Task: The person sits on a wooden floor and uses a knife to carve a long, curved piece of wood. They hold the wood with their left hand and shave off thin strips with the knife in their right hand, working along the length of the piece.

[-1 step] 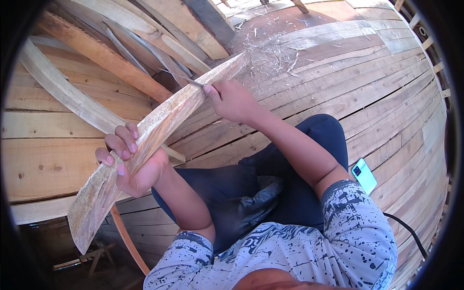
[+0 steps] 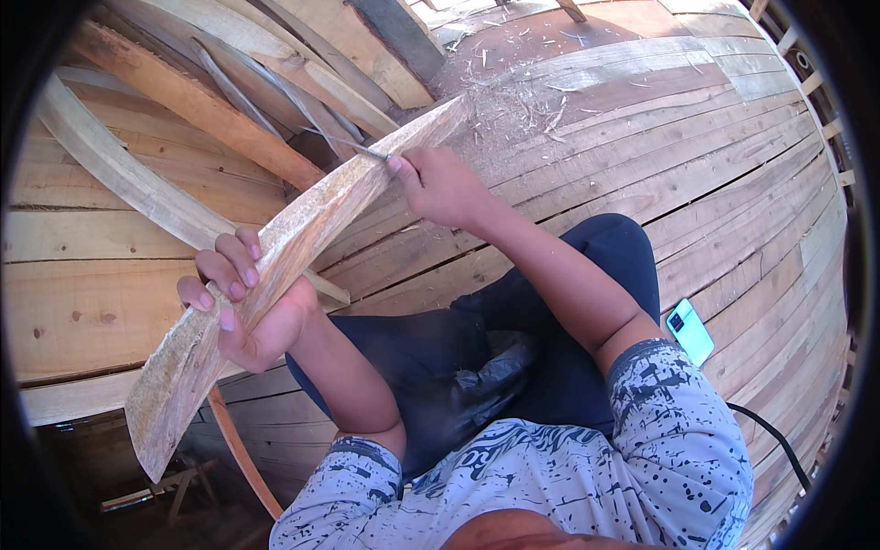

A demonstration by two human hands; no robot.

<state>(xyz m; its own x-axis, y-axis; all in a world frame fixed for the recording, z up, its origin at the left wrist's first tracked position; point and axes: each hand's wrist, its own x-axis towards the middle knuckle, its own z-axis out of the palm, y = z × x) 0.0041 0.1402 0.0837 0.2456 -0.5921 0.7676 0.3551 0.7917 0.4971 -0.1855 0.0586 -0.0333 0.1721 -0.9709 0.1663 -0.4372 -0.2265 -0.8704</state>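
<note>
A long, rough piece of wood (image 2: 316, 220), slightly curved and pale along its upper edge, slants from lower left to upper right in front of me. My left hand (image 2: 261, 316) is closed around its lower half, fingers over the far edge and thumb on the near face. Near the upper end, my right hand (image 2: 445, 188) is closed in a fist on a thin metal-bladed tool (image 2: 353, 144). Its narrow blade lies across the wood's edge and sticks out to the left; the handle is hidden in the fist.
Plank flooring (image 2: 715, 183) spreads to the right, with wood shavings (image 2: 555, 115) beyond the wood's tip. Loose boards (image 2: 202, 101) and a curved timber (image 2: 137, 174) lie at the left. A light-blue phone (image 2: 692, 335) rests by my right elbow, near a black cable (image 2: 784, 445). A dark opening shows at lower left.
The wood's lower end and my left hand have shifted very slightly left. The blade has shifted a little along with my right hand; both grips are the same.
</note>
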